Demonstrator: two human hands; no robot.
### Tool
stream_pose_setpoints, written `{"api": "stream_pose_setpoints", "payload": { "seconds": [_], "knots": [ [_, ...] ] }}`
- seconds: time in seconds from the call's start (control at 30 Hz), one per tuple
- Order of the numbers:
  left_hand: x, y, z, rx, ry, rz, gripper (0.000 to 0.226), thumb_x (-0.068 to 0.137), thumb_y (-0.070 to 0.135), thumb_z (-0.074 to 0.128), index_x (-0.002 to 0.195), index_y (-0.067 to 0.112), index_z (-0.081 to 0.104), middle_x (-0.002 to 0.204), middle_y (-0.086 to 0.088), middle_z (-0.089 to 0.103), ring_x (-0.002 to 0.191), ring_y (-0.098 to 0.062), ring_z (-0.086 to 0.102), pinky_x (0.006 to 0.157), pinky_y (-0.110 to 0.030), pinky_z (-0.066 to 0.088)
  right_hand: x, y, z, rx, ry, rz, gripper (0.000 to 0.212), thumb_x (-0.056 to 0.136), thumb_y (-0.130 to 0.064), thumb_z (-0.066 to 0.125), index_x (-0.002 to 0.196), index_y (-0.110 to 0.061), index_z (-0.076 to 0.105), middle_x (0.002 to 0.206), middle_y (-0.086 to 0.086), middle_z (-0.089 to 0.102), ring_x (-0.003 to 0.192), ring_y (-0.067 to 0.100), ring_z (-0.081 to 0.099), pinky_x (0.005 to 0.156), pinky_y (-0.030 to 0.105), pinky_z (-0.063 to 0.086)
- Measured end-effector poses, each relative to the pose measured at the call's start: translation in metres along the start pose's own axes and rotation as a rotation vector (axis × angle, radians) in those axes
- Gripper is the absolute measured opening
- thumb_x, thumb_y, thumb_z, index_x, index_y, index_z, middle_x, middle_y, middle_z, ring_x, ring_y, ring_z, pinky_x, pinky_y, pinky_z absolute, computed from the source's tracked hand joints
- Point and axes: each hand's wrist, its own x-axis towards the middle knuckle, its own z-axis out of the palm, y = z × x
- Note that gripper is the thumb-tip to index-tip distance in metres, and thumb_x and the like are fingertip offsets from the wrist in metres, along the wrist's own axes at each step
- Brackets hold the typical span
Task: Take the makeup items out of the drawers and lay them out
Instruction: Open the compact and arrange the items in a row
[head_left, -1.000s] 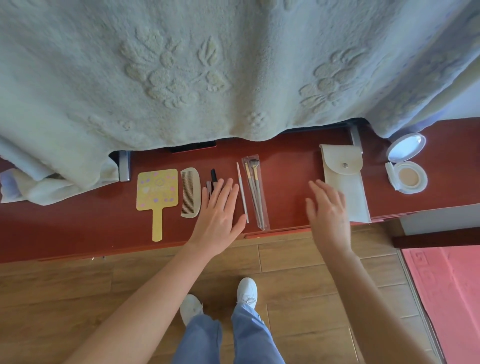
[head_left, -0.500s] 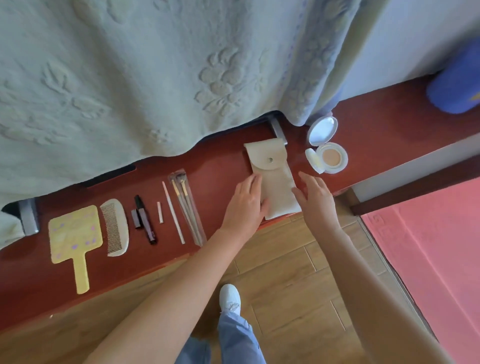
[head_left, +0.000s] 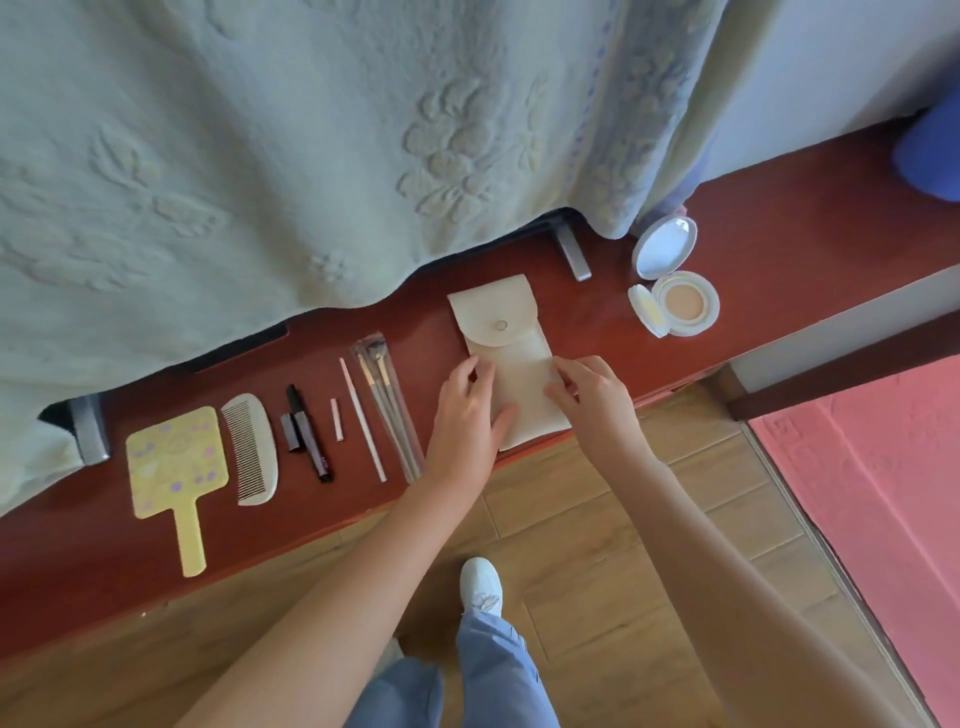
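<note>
A cream pouch (head_left: 519, 364) with a snap flap lies on the red wooden ledge (head_left: 779, 218). My left hand (head_left: 467, 415) grips its left edge and my right hand (head_left: 592, 395) grips its right edge. To the left lie, in a row, a sleeve of brushes (head_left: 389, 410), a thin pink pencil (head_left: 362, 418), a small pink cap (head_left: 336, 419), a dark mascara tube (head_left: 309, 434), a white comb (head_left: 252, 454) and a yellow hand mirror (head_left: 174, 467). An open cushion compact (head_left: 675, 291) sits to the right.
A pale green embossed blanket (head_left: 311, 156) hangs over the back of the ledge. Grey metal legs (head_left: 571, 254) stand under it. Wooden floor (head_left: 597, 545) lies below, with a pink mat (head_left: 883, 467) at right and a blue object (head_left: 930, 150) at far right.
Both hands moved right from the brushes to the pouch and took hold of its two side edges. The view swung right.
</note>
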Motion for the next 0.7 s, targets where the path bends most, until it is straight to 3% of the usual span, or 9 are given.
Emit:
{"api": "stream_pose_setpoints", "payload": {
  "seconds": [0.07,0.2,0.43,0.53,0.6,0.7],
  "knots": [
    [-0.008,-0.01,-0.008,0.029,0.009,-0.021,0.052,0.084,0.014,0.067,0.131,-0.001,0.049,0.137,-0.019,0.045,0.126,-0.033,0.045,0.106,-0.035,0.033,-0.003,-0.009,0.01,-0.006,-0.025,-0.032,0.035,0.091,-0.015,0.055,0.126,-0.011,0.056,0.113,0.004,0.053,0.097,0.02,0.055,0.083,0.028,0.044],
    [-0.018,-0.024,-0.023,0.067,0.014,-0.043,0.053,0.087,0.016,0.064,0.134,-0.002,0.046,0.141,-0.018,0.042,0.132,-0.029,0.04,0.107,-0.026,0.022,-0.007,-0.022,0.028,-0.004,-0.046,-0.067,0.036,0.091,-0.016,0.055,0.127,-0.01,0.055,0.116,0.005,0.054,0.098,0.021,0.055,0.083,0.028,0.045],
    [-0.026,-0.035,-0.037,0.087,0.004,-0.05,0.054,0.09,0.02,0.06,0.137,-0.001,0.042,0.144,-0.015,0.039,0.136,-0.027,0.034,0.112,-0.029,0.022,-0.009,-0.03,0.043,0.009,-0.073,-0.089,0.038,0.092,-0.019,0.054,0.129,-0.011,0.054,0.115,0.002,0.052,0.096,0.017,0.055,0.079,0.022,0.041],
    [-0.025,-0.032,-0.041,0.108,0.034,-0.024,0.051,0.087,0.02,0.064,0.131,-0.001,0.049,0.134,-0.016,0.047,0.127,-0.029,0.044,0.107,-0.034,0.034,-0.009,-0.029,0.039,0.012,-0.065,-0.084,0.042,0.092,-0.023,0.056,0.131,-0.011,0.051,0.118,0.002,0.052,0.101,0.017,0.055,0.083,0.024,0.043],
    [-0.022,-0.022,-0.042,0.1,0.099,0.056,0.046,0.084,0.018,0.068,0.124,0.0,0.055,0.122,-0.016,0.053,0.115,-0.028,0.053,0.095,-0.034,0.049,-0.011,-0.026,0.03,0.014,-0.03,-0.086,0.045,0.091,-0.025,0.058,0.132,-0.01,0.05,0.12,0.002,0.053,0.101,0.016,0.055,0.087,0.025,0.045],
    [-0.01,0.005,-0.033,0.086,0.12,0.192,0.044,0.084,0.021,0.067,0.123,0.003,0.057,0.12,-0.014,0.056,0.112,-0.025,0.056,0.092,-0.025,0.046,-0.015,-0.017,0.007,0.037,0.056,-0.089,0.043,0.089,-0.024,0.061,0.13,-0.011,0.053,0.116,0.002,0.055,0.094,0.013,0.055,0.088,0.024,0.046]
  ]
}}
